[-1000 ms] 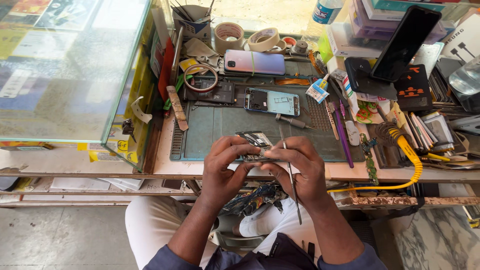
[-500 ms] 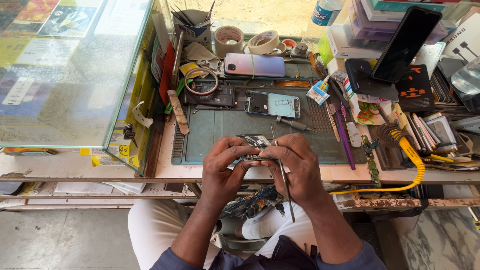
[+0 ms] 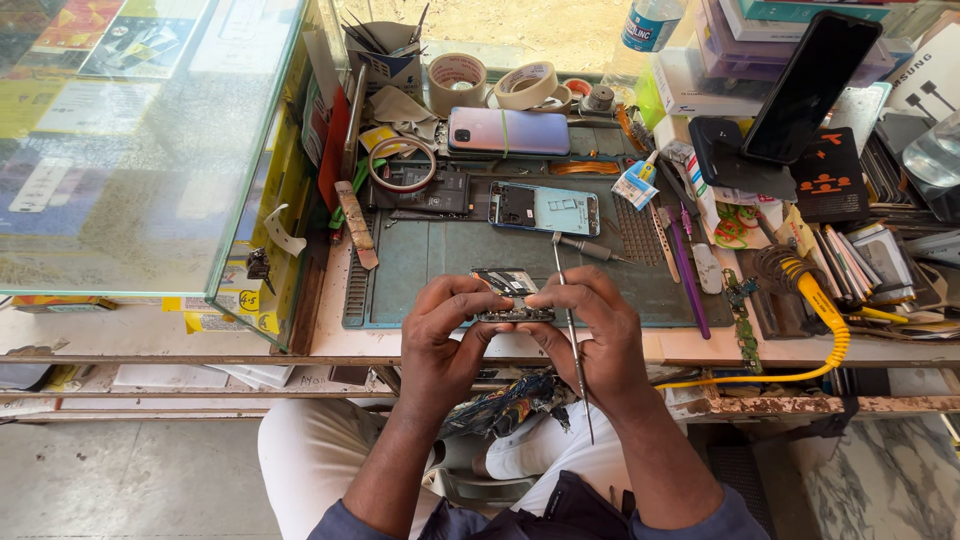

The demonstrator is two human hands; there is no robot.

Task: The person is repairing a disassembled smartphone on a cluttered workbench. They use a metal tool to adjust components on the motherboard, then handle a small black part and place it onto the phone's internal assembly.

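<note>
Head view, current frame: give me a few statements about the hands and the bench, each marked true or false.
1. Both the left hand and the right hand grip the small dark phone part. True.
2. The right hand also holds thin tweezers. True.
3. The opened phone lies on the floor. False: it lies on the green work mat.
4. The tape rolls sit at the bench's near edge. False: they stand at the far edge.
</note>
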